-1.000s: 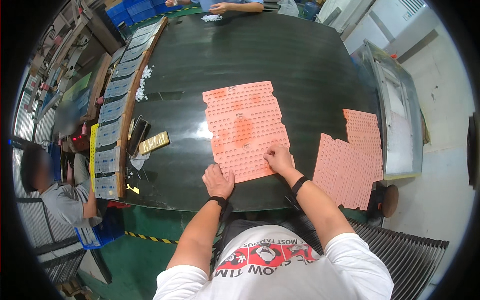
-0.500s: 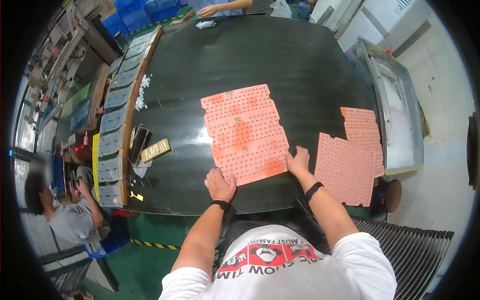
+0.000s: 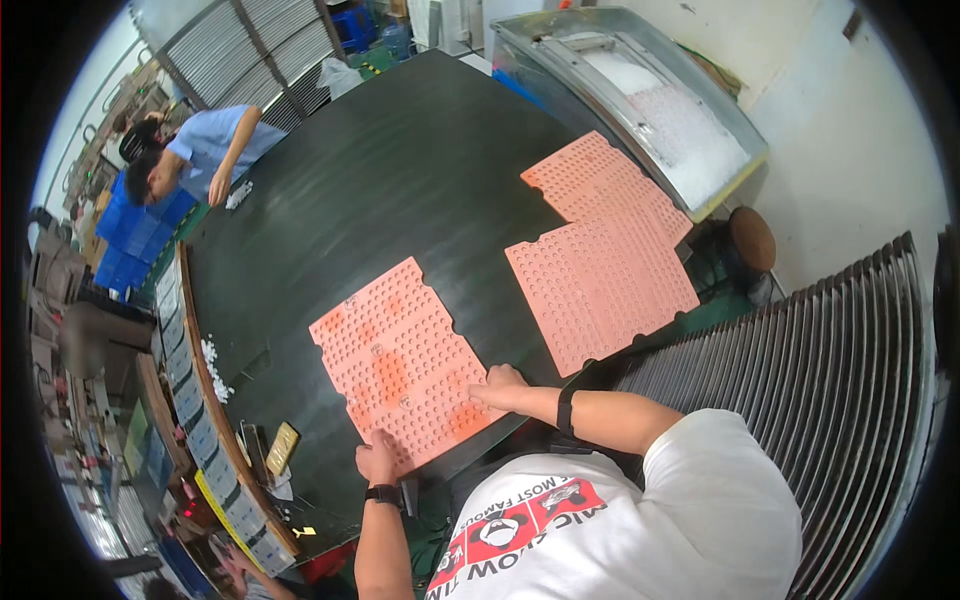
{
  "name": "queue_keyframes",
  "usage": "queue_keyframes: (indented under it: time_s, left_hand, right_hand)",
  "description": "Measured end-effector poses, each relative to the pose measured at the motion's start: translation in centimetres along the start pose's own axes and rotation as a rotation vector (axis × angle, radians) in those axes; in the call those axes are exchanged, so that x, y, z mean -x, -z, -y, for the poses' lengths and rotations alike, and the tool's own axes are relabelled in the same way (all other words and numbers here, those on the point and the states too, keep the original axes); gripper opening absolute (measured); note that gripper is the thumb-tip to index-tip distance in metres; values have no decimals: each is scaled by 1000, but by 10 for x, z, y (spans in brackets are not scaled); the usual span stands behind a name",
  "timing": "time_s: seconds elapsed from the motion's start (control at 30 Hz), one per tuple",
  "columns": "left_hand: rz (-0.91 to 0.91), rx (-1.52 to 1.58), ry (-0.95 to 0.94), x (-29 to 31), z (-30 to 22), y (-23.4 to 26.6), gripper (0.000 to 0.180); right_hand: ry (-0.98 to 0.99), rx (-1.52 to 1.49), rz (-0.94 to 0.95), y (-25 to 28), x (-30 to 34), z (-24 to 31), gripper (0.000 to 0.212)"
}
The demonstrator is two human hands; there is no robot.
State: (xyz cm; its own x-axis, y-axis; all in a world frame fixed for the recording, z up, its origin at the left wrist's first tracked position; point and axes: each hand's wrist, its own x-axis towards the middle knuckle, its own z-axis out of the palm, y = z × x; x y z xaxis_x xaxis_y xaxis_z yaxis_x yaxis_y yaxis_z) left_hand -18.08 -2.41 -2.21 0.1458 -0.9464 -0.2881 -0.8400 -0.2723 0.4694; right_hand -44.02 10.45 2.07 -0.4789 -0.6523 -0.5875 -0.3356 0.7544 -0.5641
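Observation:
A salmon-pink perforated sheet (image 3: 400, 355) lies flat on the black table (image 3: 400, 180) in front of me. My left hand (image 3: 377, 458) rests on its near edge, fingers bent against the sheet. My right hand (image 3: 500, 387) lies flat on the sheet's near right corner, fingers spread and pointing left. Neither hand lifts the sheet. A black band sits on each wrist.
Two more pink perforated sheets (image 3: 600, 270) lie to the right. A metal bin of white pieces (image 3: 660, 120) stands at the far right. Grey trays (image 3: 190, 400) line the left edge, with small white parts (image 3: 212, 357). A person in blue (image 3: 200, 150) leans over the far side.
The view has swung to the right, so the table looks rotated. Both hands stay on the sheet's near edge; my right hand now lies flatter on the corner.

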Motion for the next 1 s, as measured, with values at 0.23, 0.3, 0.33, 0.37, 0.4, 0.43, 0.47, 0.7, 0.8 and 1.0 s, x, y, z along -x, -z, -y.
queue_keyframes:
  time_s: [0.23, 0.3, 0.33, 0.37, 0.4, 0.43, 0.47, 0.7, 0.8, 1.0]
  left_hand:
    - [424, 739, 340, 48, -54, 14, 36]
    - [456, 806, 355, 66, -71, 3, 37]
    - [488, 837, 338, 66, -70, -6, 37]
    - [494, 866, 293, 69, -73, -14, 32]
    - [516, 838, 188, 72, -77, -23, 29]
    - [542, 811, 87, 84, -92, -30, 27]
    - [625, 824, 53, 93, -110, -37, 24]
    - [834, 221, -488, 111, -185, -98, 31]
    - [819, 157, -677, 94, -187, -148, 40]
    - [661, 84, -1073, 106, -214, -145, 51]
  right_hand:
    - [-96, -400, -90, 35, 17, -11, 49]
    - [-111, -433, -110, 48, 17, -29, 47]
    - [-75, -422, -193, 50, 20, -40, 48]
    - [-38, -404, -273, 51, 22, -51, 49]
    - [-22, -465, -367, 52, 26, -64, 49]
    - [-8, -521, -464, 53, 28, -82, 49]
    - [-40, -504, -532, 51, 26, -104, 47]
    - [-257, -695, -866, 52, 62, -188, 45]
    - [-425, -905, -967, 44, 54, -213, 43]
    - [-455, -1258, -1035, 39, 42, -215, 42]
